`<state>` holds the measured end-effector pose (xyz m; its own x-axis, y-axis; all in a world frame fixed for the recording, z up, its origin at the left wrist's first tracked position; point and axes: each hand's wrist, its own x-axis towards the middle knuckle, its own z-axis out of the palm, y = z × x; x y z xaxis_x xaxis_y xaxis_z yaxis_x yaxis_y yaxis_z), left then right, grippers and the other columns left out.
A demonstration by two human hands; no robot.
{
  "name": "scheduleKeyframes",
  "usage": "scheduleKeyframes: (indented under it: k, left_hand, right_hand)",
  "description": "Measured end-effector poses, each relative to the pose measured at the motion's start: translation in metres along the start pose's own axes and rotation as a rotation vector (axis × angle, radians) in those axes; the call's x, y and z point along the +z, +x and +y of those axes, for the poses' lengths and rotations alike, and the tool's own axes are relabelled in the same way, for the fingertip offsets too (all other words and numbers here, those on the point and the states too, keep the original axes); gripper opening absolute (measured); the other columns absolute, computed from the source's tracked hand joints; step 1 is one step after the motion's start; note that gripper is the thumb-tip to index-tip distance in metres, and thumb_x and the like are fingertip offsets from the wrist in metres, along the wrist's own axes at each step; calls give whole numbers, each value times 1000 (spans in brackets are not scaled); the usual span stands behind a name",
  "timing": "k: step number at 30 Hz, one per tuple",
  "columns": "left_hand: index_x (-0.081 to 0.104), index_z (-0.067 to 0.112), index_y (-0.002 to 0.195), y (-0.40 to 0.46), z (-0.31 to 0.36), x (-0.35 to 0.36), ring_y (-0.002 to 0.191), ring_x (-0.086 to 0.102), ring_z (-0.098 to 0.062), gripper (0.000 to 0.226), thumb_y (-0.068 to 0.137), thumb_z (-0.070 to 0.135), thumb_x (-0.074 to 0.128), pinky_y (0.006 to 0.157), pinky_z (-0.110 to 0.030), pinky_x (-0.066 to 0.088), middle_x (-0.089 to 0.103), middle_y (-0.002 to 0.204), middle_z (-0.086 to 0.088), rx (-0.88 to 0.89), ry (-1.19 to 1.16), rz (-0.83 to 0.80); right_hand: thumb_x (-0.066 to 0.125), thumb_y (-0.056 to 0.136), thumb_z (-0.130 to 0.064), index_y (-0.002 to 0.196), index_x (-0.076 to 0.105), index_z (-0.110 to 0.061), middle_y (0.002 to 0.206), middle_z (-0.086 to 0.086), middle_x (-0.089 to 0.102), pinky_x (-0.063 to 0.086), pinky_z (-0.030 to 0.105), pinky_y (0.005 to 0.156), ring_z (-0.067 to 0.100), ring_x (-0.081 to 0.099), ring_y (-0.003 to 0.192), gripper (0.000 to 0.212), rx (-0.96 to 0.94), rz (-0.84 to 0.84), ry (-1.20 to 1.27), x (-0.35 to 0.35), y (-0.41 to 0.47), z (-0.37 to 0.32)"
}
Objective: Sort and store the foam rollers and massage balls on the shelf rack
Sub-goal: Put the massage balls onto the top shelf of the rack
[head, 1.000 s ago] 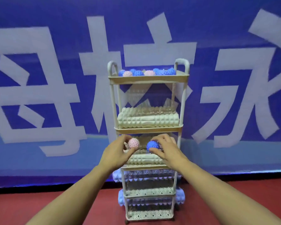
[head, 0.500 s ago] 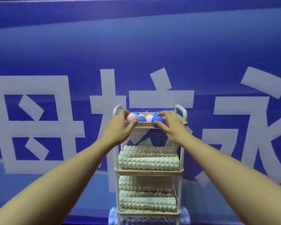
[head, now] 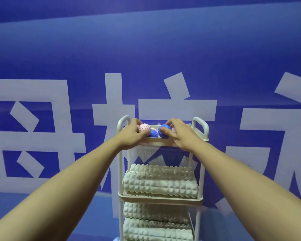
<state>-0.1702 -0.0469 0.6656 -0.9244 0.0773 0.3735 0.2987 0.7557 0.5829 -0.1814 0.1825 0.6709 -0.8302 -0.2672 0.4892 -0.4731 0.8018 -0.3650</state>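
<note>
Both hands are up at the top tray (head: pixel 161 143) of the white plastic rack (head: pixel 200 171), left hand (head: pixel 132 136) curled round a nubby pink ball (head: pixel 145 127) and right hand (head: pixel 180 134) round a spiky blue ball (head: pixel 163 130), with ridged cream foam rollers (head: pixel 161 186) stacked on the shelves below.

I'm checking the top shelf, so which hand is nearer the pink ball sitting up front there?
Left. The left hand grips the pink ball on the top shelf. The right hand is off to its right, holding a blue ball, with another blue ball between.
</note>
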Motion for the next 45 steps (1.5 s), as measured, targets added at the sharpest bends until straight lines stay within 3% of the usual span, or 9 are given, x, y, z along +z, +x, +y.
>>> scheduleKeyframes:
  k: [5, 9, 14, 20, 25, 29, 35, 40, 45]
  left_hand:
    - [40, 23, 126, 2, -4, 0, 106, 66, -22, 39, 96, 33, 63, 83, -42, 62, 56, 124, -8, 12, -53, -5]
    - [50, 20, 128, -1, -5, -1, 108, 62, -18, 40, 94, 36, 63, 90, -41, 58, 54, 129, -5, 33, 22, 32]
    - [56, 27, 135, -4, 0, -3, 135, 30, -23, 41, 95, 38, 61, 113, -42, 36, 37, 138, -5, 86, 221, 89]
    - [55, 24, 135, -8, 4, 0, 114, 55, -18, 38, 98, 33, 57, 104, -42, 47, 58, 130, -2, 186, 192, -85]
    - [51, 24, 138, -5, 3, 5, 120, 49, -23, 54, 87, 40, 47, 103, -46, 44, 56, 130, 0, 164, 392, -89]
    - [56, 28, 120, -3, 1, 8, 121, 47, -19, 64, 77, 72, 40, 100, -43, 43, 58, 119, 8, 198, 498, -90]
    - [35, 28, 150, -6, 4, 14, 149, 24, -20, 114, 59, 97, 37, 108, -57, 38, 36, 156, 9, 104, 627, -114]
    - [12, 28, 156, -11, 7, 17, 155, 3, -19, 116, 67, 91, 51, 113, -63, 30, 12, 166, 10, 137, 650, -103]
    - [15, 36, 148, -12, 5, 14, 149, 18, -14, 104, 68, 90, 52, 107, -65, 34, 25, 158, 14, 227, 610, -122]
  right_hand:
    - [46, 95, -64, 126, 49, -31, 128, -1, 48, 42, 43, 92, 29, 43, 114, 45, 32, 49, 50, 8, 0, -3]
    - [47, 95, -64, 128, 48, -37, 128, -1, 42, 44, 49, 95, 27, 38, 115, 43, 47, 48, -8, 13, -1, -8]
    - [47, 96, -63, 137, 48, -42, 132, 2, 40, 43, 50, 98, 28, 34, 125, 45, 50, 50, -87, 21, 1, -21]
    - [42, 99, -60, 137, 46, -40, 132, 0, 42, 46, 48, 94, 28, 34, 125, 43, 40, 36, -132, 27, 4, -31]
    - [43, 100, -58, 138, 45, -41, 133, -3, 45, 45, 47, 94, 24, 34, 124, 41, 21, 51, -84, 29, 4, -28]
    - [50, 100, -52, 131, 46, -39, 134, -12, 49, 46, 45, 92, 19, 36, 120, 34, 13, 50, -1, 31, 7, -26]
    - [44, 100, -57, 132, 52, -46, 130, -9, 45, 40, 40, 96, 19, 33, 121, 35, -37, -8, -33, 31, 9, -22]
    - [34, 104, -52, 140, 48, -51, 128, -6, 43, 33, 44, 107, 22, 32, 122, 38, -37, -65, -38, 25, 10, -21]
    - [35, 105, -36, 133, 47, -30, 129, 3, 58, 38, 39, 95, 22, 39, 123, 30, 9, -52, 95, 18, 11, -13]
